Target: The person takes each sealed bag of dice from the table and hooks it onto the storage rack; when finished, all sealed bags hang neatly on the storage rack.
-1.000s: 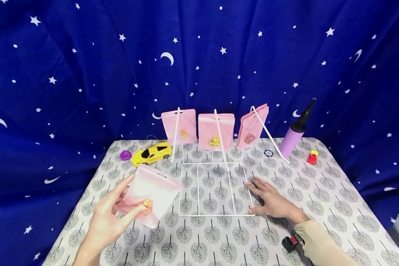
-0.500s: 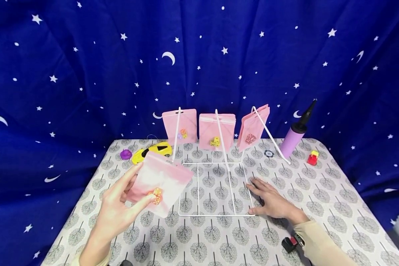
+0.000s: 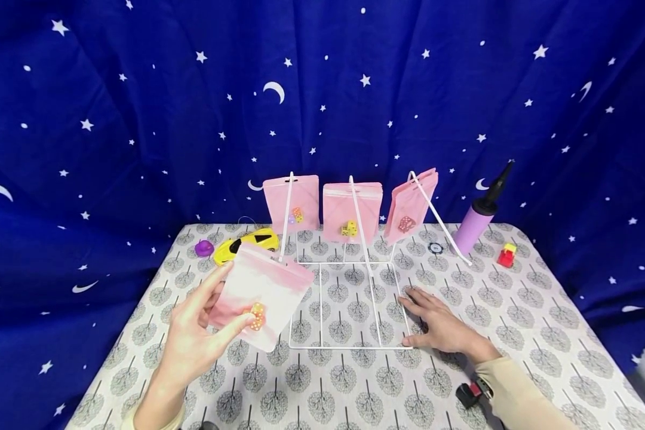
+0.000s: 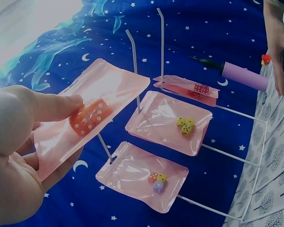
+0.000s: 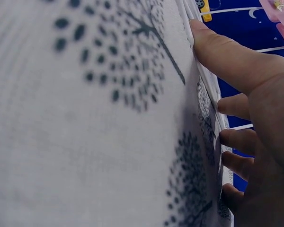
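My left hand (image 3: 196,334) pinches a pink zip bag (image 3: 271,280) by its side, thumb in front and fingers behind. Orange dice (image 4: 91,117) show through the bag beside the thumb. The bag is tilted, its slotted top edge overlapping the tip of the left hook of a white wire rack (image 3: 349,347) in the head view. My right hand (image 3: 441,322) rests at the rack base's right side, fingers spread on the table. Three hooks carry pink bags: a left bag (image 3: 279,194) with mixed dice, a middle bag (image 3: 335,209) with yellow dice, a right bag (image 3: 416,200) with red dice.
Behind the held bag are a yellow toy car (image 3: 260,239) and a purple duck-like toy (image 3: 204,248). To the right stand a purple hand pump (image 3: 473,230), a round chip (image 3: 435,248) and a small red-yellow toy (image 3: 506,255). A starry blue curtain (image 3: 193,119) hangs behind.
My left hand has carried the pink bag up, forward and to the right, toward the left hook's tip. The right hand has stayed at the rack base.
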`<state>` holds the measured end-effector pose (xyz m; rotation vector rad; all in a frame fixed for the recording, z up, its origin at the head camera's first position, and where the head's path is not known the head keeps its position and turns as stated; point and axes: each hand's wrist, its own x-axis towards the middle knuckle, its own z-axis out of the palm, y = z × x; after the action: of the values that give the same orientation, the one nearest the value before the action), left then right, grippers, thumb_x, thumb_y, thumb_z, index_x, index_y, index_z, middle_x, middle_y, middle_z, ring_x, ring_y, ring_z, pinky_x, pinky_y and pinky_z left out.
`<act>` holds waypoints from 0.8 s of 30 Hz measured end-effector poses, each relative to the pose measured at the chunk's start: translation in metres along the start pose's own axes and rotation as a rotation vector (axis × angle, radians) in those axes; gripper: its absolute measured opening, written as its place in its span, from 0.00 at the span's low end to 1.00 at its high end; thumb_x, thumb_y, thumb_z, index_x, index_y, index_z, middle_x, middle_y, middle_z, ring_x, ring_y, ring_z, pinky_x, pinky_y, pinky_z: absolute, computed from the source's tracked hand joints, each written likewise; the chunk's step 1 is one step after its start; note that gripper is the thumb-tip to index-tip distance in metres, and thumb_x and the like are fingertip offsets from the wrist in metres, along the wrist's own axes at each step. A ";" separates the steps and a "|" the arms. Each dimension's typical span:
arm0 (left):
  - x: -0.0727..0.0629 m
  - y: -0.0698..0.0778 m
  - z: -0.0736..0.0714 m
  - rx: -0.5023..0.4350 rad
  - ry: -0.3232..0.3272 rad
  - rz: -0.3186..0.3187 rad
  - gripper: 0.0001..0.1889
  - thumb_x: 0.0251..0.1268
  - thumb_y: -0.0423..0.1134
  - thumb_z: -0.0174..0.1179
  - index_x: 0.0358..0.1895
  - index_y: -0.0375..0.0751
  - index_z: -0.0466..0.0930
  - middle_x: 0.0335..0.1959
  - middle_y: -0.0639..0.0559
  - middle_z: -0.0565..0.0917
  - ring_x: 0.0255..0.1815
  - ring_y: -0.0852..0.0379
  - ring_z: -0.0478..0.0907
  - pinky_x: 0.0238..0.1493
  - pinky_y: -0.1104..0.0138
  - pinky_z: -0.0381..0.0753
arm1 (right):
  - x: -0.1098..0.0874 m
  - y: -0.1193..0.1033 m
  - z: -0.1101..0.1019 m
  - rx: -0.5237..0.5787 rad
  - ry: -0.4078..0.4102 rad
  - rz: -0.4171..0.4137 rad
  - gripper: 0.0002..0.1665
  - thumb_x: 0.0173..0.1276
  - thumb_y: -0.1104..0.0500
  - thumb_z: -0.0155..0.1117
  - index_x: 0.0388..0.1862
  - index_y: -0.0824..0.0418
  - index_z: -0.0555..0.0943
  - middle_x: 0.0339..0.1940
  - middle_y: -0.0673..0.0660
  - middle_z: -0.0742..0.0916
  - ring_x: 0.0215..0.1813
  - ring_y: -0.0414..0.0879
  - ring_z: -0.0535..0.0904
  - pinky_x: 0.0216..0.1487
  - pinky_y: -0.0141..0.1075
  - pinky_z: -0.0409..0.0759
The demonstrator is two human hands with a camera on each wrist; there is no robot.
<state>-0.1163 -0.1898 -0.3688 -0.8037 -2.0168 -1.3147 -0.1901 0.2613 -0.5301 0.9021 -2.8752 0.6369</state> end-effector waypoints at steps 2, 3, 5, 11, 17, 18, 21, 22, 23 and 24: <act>0.000 0.001 0.000 0.006 -0.003 -0.022 0.47 0.32 0.18 0.74 0.67 0.26 0.67 0.38 0.38 0.83 0.42 0.64 0.80 0.49 0.77 0.81 | 0.000 0.000 0.000 0.006 -0.013 0.013 0.56 0.49 0.36 0.74 0.71 0.65 0.68 0.74 0.73 0.64 0.73 0.71 0.57 0.69 0.69 0.54; -0.001 0.001 0.000 0.007 -0.005 -0.034 0.47 0.32 0.17 0.74 0.67 0.27 0.67 0.38 0.38 0.83 0.42 0.64 0.80 0.49 0.77 0.81 | 0.000 0.001 0.000 0.007 -0.018 0.018 0.57 0.49 0.36 0.74 0.71 0.65 0.68 0.74 0.72 0.64 0.74 0.71 0.57 0.69 0.69 0.54; -0.001 0.001 0.000 0.016 -0.009 -0.056 0.47 0.33 0.17 0.74 0.67 0.28 0.67 0.41 0.39 0.83 0.44 0.65 0.80 0.51 0.77 0.80 | 0.000 0.001 0.000 0.006 -0.024 0.024 0.57 0.49 0.35 0.74 0.71 0.64 0.68 0.74 0.72 0.64 0.74 0.71 0.56 0.69 0.69 0.54; -0.004 0.000 0.000 0.032 -0.012 -0.088 0.47 0.32 0.17 0.74 0.67 0.29 0.68 0.47 0.39 0.82 0.47 0.66 0.78 0.53 0.78 0.79 | 0.000 0.002 0.001 0.003 -0.023 0.025 0.57 0.49 0.34 0.73 0.71 0.64 0.68 0.74 0.72 0.64 0.74 0.70 0.56 0.69 0.68 0.54; -0.004 0.000 0.001 0.013 -0.024 -0.100 0.47 0.34 0.17 0.74 0.68 0.30 0.67 0.38 0.42 0.81 0.40 0.64 0.79 0.46 0.78 0.81 | 0.001 0.004 0.002 0.004 -0.029 0.031 0.58 0.49 0.33 0.73 0.72 0.63 0.67 0.75 0.71 0.63 0.74 0.70 0.56 0.70 0.68 0.53; -0.004 -0.001 0.001 0.012 -0.025 -0.104 0.47 0.34 0.17 0.74 0.68 0.30 0.67 0.36 0.44 0.81 0.38 0.64 0.79 0.44 0.78 0.82 | 0.001 0.004 0.002 0.004 -0.029 0.031 0.58 0.49 0.32 0.73 0.72 0.63 0.67 0.75 0.71 0.63 0.74 0.70 0.56 0.70 0.68 0.53; -0.005 -0.002 0.004 -0.017 -0.020 -0.108 0.47 0.35 0.16 0.73 0.68 0.30 0.66 0.35 0.43 0.81 0.37 0.64 0.80 0.42 0.78 0.82 | 0.001 0.004 0.002 0.003 -0.028 0.029 0.58 0.49 0.32 0.72 0.72 0.63 0.67 0.75 0.71 0.63 0.74 0.70 0.56 0.70 0.68 0.53; -0.006 -0.003 0.005 -0.035 -0.016 -0.105 0.47 0.35 0.16 0.73 0.68 0.29 0.65 0.35 0.43 0.81 0.37 0.63 0.81 0.42 0.77 0.82 | 0.001 0.004 0.002 0.004 -0.029 0.030 0.58 0.49 0.31 0.72 0.72 0.63 0.67 0.75 0.71 0.63 0.75 0.70 0.56 0.70 0.68 0.53; -0.007 -0.004 0.007 -0.049 -0.011 -0.107 0.47 0.35 0.15 0.72 0.69 0.29 0.65 0.35 0.42 0.81 0.37 0.63 0.81 0.42 0.77 0.82 | 0.001 0.004 0.002 0.004 -0.029 0.030 0.58 0.49 0.31 0.72 0.72 0.63 0.67 0.75 0.71 0.63 0.74 0.70 0.56 0.70 0.68 0.53; -0.008 -0.005 0.009 -0.071 -0.006 -0.109 0.47 0.36 0.15 0.72 0.69 0.29 0.64 0.35 0.41 0.81 0.37 0.63 0.82 0.42 0.77 0.83 | 0.001 0.004 0.002 0.005 -0.030 0.030 0.58 0.49 0.32 0.72 0.72 0.63 0.67 0.75 0.71 0.63 0.74 0.70 0.56 0.70 0.68 0.53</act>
<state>-0.1161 -0.1846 -0.3811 -0.7392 -2.0535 -1.4534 -0.1930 0.2629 -0.5335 0.8786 -2.9198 0.6382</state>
